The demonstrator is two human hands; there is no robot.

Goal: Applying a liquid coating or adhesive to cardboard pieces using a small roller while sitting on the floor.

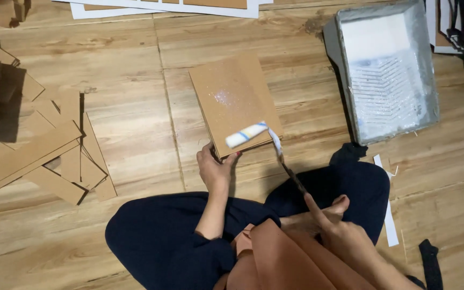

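You are on the floor of a home turned craft workspace: glossy wood-look floor tiles [135, 215], a loose pile of cut brown cardboard strips [55, 156], and a grey metal paint tray with white glue [388, 70] beside you.

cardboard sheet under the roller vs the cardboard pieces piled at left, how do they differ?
The cardboard sheet is one broad rectangle; the cardboard pieces are mostly narrow strips, overlapping at mixed angles. The sheet has a wet, glossy patch and the roller on it; the pieces look dry. The left hand grips the sheet's corner; nothing touches the pieces. Both are plain brown, on the wooden floor.
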